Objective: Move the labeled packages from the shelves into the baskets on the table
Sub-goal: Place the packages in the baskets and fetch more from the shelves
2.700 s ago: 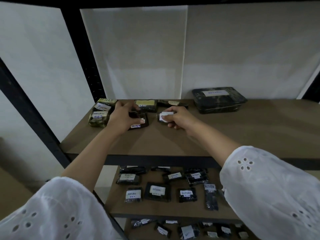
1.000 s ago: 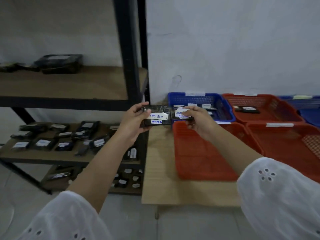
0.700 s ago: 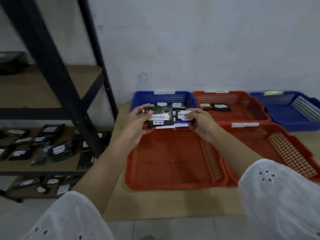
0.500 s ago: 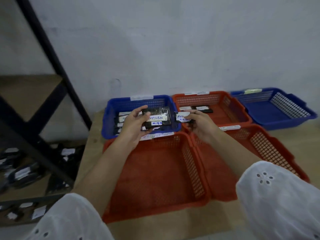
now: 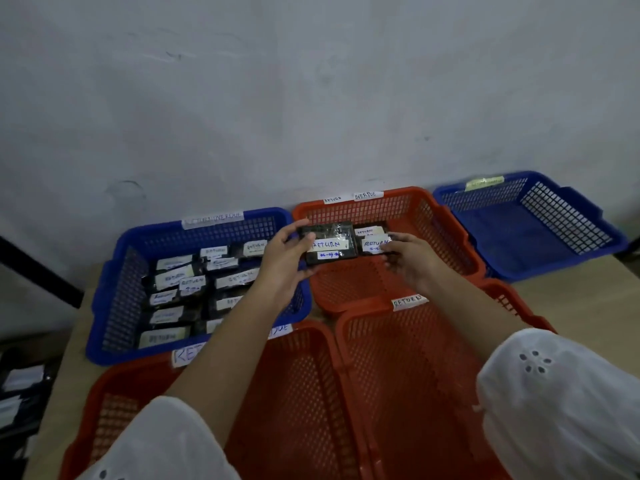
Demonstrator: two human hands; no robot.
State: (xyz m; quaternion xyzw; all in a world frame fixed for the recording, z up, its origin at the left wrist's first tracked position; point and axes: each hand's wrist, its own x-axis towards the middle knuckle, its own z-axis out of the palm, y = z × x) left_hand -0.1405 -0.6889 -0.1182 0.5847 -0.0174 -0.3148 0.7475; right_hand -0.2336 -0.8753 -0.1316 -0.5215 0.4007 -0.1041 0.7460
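Note:
My left hand (image 5: 284, 255) grips a dark package (image 5: 329, 244) with a white label reading RETURN and a blue date strip. My right hand (image 5: 408, 258) pinches a smaller dark labeled package (image 5: 374, 243) right beside it. Both packages hover over the near-left part of the far red basket (image 5: 446, 233), which holds another labeled package (image 5: 369, 231) at its back. The blue basket (image 5: 114, 306) to the left holds several labeled packages.
Two red baskets (image 5: 304, 393) (image 5: 408, 375) sit side by side at the front, under my forearms. A second blue basket (image 5: 554, 233) stands at the far right. The white wall rises just behind the baskets. Shelf packages (image 5: 20, 386) show at the left edge.
I turned from the shelf to the table, carrying one package in each hand. The hands moved forward from over the blue basket's edge to over the far red basket.

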